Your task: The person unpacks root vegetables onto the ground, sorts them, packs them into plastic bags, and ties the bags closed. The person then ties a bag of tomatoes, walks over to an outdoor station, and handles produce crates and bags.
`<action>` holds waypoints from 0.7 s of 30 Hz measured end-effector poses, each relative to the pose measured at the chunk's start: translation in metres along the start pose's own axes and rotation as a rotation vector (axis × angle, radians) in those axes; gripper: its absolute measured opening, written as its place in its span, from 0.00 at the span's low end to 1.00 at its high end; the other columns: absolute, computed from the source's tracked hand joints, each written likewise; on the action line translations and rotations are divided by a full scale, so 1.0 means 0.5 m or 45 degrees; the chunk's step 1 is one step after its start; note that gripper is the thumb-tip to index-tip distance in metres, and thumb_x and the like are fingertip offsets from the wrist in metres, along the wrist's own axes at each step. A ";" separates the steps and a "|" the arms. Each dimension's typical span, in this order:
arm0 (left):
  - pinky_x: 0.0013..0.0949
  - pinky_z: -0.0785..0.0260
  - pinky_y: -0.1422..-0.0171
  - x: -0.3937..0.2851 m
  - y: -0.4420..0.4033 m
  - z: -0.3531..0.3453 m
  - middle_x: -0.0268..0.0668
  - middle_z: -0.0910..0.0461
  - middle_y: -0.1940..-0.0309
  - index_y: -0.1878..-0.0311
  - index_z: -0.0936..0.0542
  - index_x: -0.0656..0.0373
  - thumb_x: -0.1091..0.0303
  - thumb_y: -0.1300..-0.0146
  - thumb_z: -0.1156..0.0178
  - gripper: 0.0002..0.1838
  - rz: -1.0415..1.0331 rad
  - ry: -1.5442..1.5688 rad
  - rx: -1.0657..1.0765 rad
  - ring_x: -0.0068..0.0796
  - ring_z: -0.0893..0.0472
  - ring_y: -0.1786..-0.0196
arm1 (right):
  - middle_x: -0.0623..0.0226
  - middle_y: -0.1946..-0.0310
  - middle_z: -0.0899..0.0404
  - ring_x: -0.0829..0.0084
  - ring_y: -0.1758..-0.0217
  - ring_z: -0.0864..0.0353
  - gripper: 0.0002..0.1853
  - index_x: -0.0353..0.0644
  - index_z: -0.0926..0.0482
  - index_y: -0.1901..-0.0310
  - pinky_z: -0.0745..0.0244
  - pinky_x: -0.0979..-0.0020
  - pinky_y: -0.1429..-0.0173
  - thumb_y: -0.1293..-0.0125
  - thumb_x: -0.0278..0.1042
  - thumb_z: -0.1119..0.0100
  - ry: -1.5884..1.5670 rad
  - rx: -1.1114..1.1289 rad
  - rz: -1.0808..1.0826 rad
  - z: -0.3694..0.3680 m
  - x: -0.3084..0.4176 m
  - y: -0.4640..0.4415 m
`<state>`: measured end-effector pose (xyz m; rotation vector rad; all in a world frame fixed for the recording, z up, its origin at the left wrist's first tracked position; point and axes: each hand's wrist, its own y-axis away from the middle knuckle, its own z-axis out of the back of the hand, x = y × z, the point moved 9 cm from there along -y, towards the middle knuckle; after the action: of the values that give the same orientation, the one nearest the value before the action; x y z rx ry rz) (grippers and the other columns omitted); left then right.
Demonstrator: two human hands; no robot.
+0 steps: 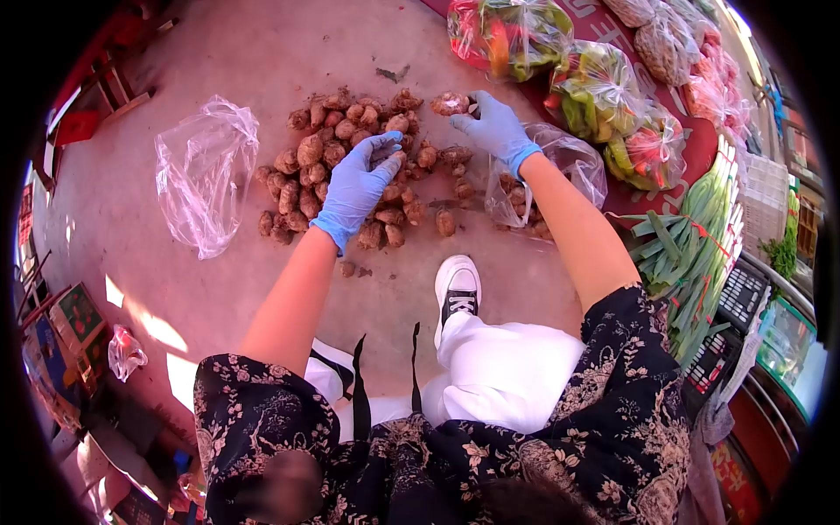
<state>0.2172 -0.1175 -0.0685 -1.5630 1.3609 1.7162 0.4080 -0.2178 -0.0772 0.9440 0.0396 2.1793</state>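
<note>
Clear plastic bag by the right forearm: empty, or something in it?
Not empty: brown tubers show through the clear bag. How full, I cannot tell; part is hidden.

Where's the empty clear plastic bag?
Head view, left side: the empty clear plastic bag lies on the pinkish floor, left of the brown knobbly tuber pile.

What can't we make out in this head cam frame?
All head view:
- Left hand: whether it grips anything; its own back hides the palm.
- Heaped taro corms: lower layers, hidden by those on top.
- Clear bag: full contents; folds and the right forearm cover some.
- Keypad: key labels too small.
</note>
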 end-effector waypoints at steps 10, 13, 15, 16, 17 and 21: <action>0.26 0.34 0.42 0.177 0.078 0.145 0.36 0.22 0.51 0.48 0.26 0.64 0.74 0.40 0.45 0.16 0.272 -0.414 -0.146 0.22 0.25 0.49 | 0.42 0.49 0.28 0.49 0.47 0.27 0.38 0.34 0.35 0.45 0.31 0.59 0.43 0.51 0.53 0.36 0.155 -0.199 -0.609 -0.039 -0.244 -0.135; 0.25 0.33 0.44 0.181 0.088 0.150 0.36 0.21 0.53 0.49 0.25 0.63 0.72 0.40 0.44 0.15 0.385 -0.458 -0.106 0.21 0.24 0.51 | 0.48 0.47 0.31 0.50 0.45 0.30 0.37 0.35 0.37 0.44 0.33 0.56 0.44 0.52 0.48 0.35 0.526 -0.275 -0.352 -0.027 -0.147 -0.098; 0.25 0.33 0.45 0.161 0.092 0.154 0.36 0.21 0.53 0.49 0.24 0.62 0.72 0.40 0.43 0.15 0.461 -0.526 -0.016 0.21 0.24 0.51 | 0.51 0.46 0.34 0.51 0.44 0.34 0.36 0.37 0.37 0.43 0.36 0.55 0.44 0.53 0.44 0.35 0.722 -0.374 -0.025 -0.027 -0.065 -0.068; 0.25 0.32 0.46 0.170 0.085 0.173 0.35 0.21 0.53 0.48 0.24 0.60 0.70 0.40 0.43 0.16 0.434 -0.613 0.025 0.21 0.24 0.52 | 0.53 0.46 0.35 0.52 0.44 0.35 0.36 0.38 0.37 0.44 0.37 0.54 0.44 0.54 0.42 0.35 0.757 -0.421 0.164 -0.034 -0.033 -0.057; 0.26 0.32 0.47 0.169 0.077 0.211 0.37 0.20 0.54 0.49 0.23 0.60 0.69 0.41 0.42 0.16 0.365 -0.609 -0.079 0.23 0.23 0.53 | 0.54 0.47 0.36 0.53 0.44 0.36 0.35 0.38 0.37 0.44 0.38 0.54 0.44 0.54 0.40 0.35 0.786 -0.476 0.353 -0.044 0.002 -0.046; 0.33 0.34 0.42 0.109 0.064 0.361 0.42 0.22 0.52 0.50 0.23 0.57 0.67 0.45 0.40 0.18 0.197 -0.842 -0.548 0.33 0.23 0.49 | 0.55 0.47 0.35 0.53 0.44 0.36 0.32 0.42 0.34 0.44 0.39 0.55 0.43 0.53 0.38 0.37 0.580 -0.305 0.528 -0.104 0.057 -0.025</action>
<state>0.0891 0.0105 -0.1304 -0.9250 0.8233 2.4455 0.3697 -0.1774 -0.1014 0.3249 -0.2126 2.6690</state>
